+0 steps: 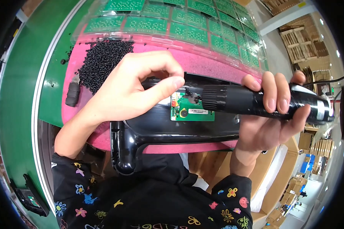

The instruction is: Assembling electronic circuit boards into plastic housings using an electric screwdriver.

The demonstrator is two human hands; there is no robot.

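Note:
My right hand is wrapped round a black electric screwdriver, held level with its ribbed nose pointing left. Under that nose is a green circuit board, set inside a glossy black plastic housing. Several small black screws show by the nose, over the board. Just above the board's upper left corner, my left hand has thumb and forefinger pinched together; what they hold, if anything, is too small to make out. The screwdriver's tip is hard to see.
A heap of small black screws lies on the pink mat, with a short black-wrapped tool beside it. Clear trays of green circuit boards stand behind. Another black housing sits far left on the green surface. A cardboard box is at right.

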